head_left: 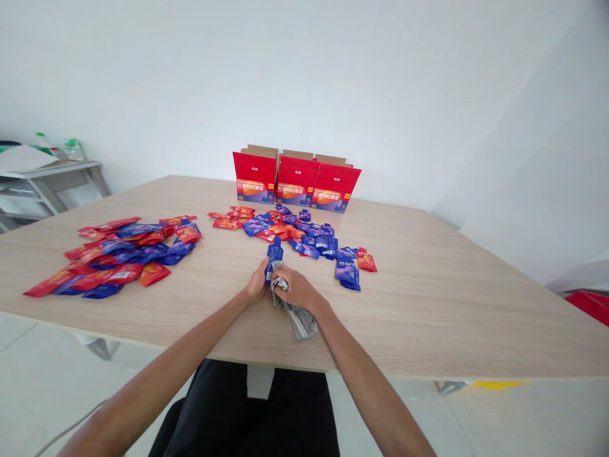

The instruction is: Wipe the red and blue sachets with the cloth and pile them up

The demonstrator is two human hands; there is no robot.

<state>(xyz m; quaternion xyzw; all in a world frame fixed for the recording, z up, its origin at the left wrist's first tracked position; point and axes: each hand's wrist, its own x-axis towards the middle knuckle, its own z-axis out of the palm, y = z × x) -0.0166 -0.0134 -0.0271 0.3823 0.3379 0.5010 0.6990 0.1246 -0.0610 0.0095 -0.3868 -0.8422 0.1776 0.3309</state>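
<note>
Near the front middle of the table, my left hand [257, 281] is closed on a blue spouted pouch [275, 252], which stands tilted with its narrow spout end pointing away from me. My right hand [297, 289] grips a bunched grey striped cloth [299, 320] and presses it against the pouch's lower right side. The cloth's loose end hangs toward the table's front edge. Just beyond my hands lies a loose pile of red and blue pouches [320, 241]. A few more blue pouches [348, 271] lie to the right of that pile.
On the left of the wooden table [428, 304], red and blue pouches lie in overlapping rows [126, 254]. Three open red cartons [255, 174] stand side by side at the back, by the white wall. A side desk [52, 168] with papers stands at far left.
</note>
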